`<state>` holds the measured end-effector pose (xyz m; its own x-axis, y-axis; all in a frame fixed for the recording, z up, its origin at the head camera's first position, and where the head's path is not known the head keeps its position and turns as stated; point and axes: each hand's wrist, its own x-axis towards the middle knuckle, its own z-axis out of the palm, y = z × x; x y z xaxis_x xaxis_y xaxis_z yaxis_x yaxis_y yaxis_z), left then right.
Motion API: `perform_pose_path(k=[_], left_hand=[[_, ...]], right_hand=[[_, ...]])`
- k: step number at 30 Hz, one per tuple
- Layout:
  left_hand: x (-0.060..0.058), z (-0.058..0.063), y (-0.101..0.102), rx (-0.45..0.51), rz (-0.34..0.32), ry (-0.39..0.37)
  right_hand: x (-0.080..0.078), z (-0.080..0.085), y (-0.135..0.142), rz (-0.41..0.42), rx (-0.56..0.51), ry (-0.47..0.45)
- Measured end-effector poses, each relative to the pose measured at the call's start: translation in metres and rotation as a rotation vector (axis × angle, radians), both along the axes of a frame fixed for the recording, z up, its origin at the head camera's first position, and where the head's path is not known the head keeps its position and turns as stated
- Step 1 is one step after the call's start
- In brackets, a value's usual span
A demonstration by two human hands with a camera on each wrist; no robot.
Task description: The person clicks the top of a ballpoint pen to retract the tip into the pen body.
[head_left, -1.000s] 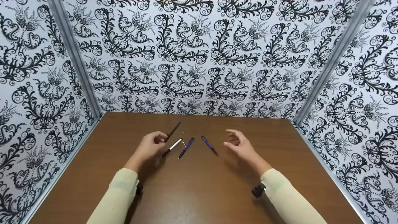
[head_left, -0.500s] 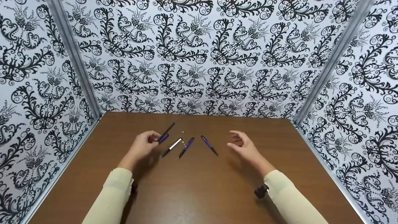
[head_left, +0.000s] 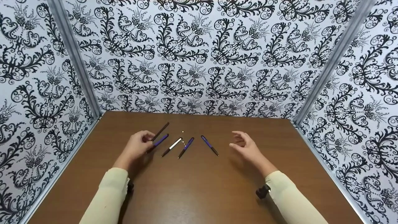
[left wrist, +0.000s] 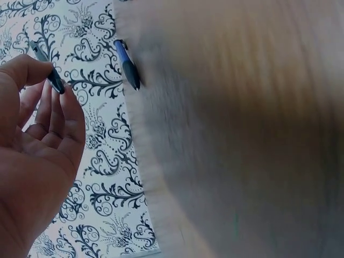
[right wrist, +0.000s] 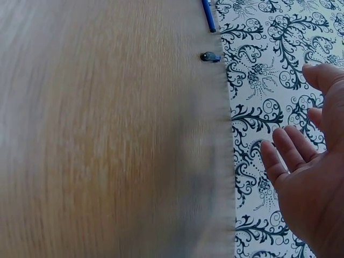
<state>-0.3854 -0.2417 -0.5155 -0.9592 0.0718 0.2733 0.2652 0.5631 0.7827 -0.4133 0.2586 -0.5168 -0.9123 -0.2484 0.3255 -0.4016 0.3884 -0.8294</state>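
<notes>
My left hand [head_left: 136,146] pinches a dark pen [head_left: 161,131] between thumb and fingertips, its far end pointing up and away to the right. In the left wrist view the same dark pen [left wrist: 56,80] shows at the thumb tip. Just beside those fingers lies a blue pen [head_left: 161,140], its lower end close to the hand. To its right rest a white pen [head_left: 173,146] with a black grip and a second blue pen [head_left: 187,147]. A third blue pen [head_left: 209,145], slanting the other way, lies nearest my right hand [head_left: 245,147], which hovers with relaxed fingers and holds nothing.
All the pens are on a brown wooden table [head_left: 192,186]. Patterned black-and-white walls [head_left: 192,62] enclose its back and both sides. Small bright spots [head_left: 183,132] show on the tabletop near the middle pens.
My left hand has moved left with the dark pen, and the blue pen beside it has come into sight. My right hand has drifted slightly right. The other pens stay put.
</notes>
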Motion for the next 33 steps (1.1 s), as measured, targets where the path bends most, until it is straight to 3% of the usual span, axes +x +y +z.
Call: perform_pose_path(k=[16,23,33], left_hand=[[-0.003,-0.006,-0.028,-0.03,0.034,0.004],[-0.005,-0.007,-0.038,-0.063,0.053,-0.045],[-0.008,-0.01,-0.045,-0.095,0.061,-0.057]], right_hand=[[0.002,0.0,0.003,-0.019,0.008,-0.041],[0.002,0.0,0.006,-0.017,0.013,-0.034],[0.003,-0.002,0.009,-0.021,0.002,-0.023]])
